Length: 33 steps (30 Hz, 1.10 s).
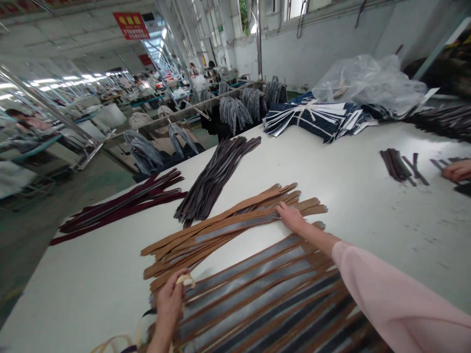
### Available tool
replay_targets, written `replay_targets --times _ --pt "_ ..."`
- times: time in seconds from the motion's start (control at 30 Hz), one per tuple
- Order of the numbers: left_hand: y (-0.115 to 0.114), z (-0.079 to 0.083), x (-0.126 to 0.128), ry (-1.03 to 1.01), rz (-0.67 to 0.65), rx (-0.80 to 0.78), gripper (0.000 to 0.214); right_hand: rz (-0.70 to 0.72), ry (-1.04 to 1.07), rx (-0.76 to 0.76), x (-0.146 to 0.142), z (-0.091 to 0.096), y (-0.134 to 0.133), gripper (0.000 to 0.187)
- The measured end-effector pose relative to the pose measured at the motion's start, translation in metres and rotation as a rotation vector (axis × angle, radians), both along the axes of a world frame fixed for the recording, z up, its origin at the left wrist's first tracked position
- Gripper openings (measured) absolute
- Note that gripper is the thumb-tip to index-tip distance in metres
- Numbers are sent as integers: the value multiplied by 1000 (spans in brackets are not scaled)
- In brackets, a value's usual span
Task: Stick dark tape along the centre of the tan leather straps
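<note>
My right hand (pixel 290 217) is at the right end of a loose pile of brown fabric strips (pixel 228 215), its fingers closed on one strip. Some of these strips show a grey backing. At the near left, my left hand (pixel 170 297) is closed on a narrow cream tape (pixel 187 280), whose end curls out past the fingers. Between and below my hands, brown strips with grey and dark bands (pixel 253 284) are laid side by side in a row. The row's right part passes under my right forearm.
Dark grey strips (pixel 217 176) and maroon strips (pixel 125 203) lie farther back on the white table (pixel 353 191). At the back right are tied navy fabric pieces (pixel 316 117) and a clear plastic bag (pixel 371 81). Another person's hand (pixel 458 170) is beside short dark strips (pixel 395 165).
</note>
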<state>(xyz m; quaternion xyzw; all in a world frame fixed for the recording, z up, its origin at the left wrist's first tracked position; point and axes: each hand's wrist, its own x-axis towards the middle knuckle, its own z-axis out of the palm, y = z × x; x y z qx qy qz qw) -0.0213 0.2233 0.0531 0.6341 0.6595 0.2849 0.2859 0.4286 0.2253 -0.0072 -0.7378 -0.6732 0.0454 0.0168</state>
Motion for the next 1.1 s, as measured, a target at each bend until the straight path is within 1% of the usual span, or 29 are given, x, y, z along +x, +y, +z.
replay_targets --times 0.1,0.17,0.23,0.3,0.37,0.43,0.5,0.57,0.6,0.7,0.77,0.87,0.93,1.0,1.03,1.1 --pt "18 2 33 111 -252 149 28 53 8 78 -1 1 -9 22" --pt "27 -4 58 160 -372 204 36 121 42 141 -1 3 -18 23" --pt "33 -15 85 226 -450 166 52 183 74 210 -1 2 -27 26" --pt "41 -28 111 307 -526 111 73 251 91 303 -1 0 -34 36" --pt "49 -40 134 382 -604 52 86 303 99 393 -4 -1 -40 46" --pt "54 -46 151 442 -655 17 88 343 110 449 -6 3 -45 52" --pt "57 -45 159 490 -670 16 80 368 123 471 -9 12 -49 55" --pt "56 -39 159 536 -675 23 68 370 137 483 -10 23 -51 55" --pt "56 -35 158 556 -677 24 66 365 145 495 -11 28 -51 54" --pt "54 -29 151 584 -668 29 76 355 166 546 -16 43 -51 54" --pt "55 -30 148 611 -624 13 77 371 174 584 -22 53 -50 56" --pt "59 -29 142 702 -511 -21 60 411 180 620 -24 70 -49 58" --pt "58 -21 133 784 -423 20 50 428 175 585 -15 79 -49 54" --pt "56 -9 118 869 -342 83 41 414 152 489 3 84 -48 45" --pt "55 -4 107 877 -324 79 38 389 130 429 14 83 -48 40" --pt "53 4 82 885 -305 34 36 315 71 305 33 74 -48 31"
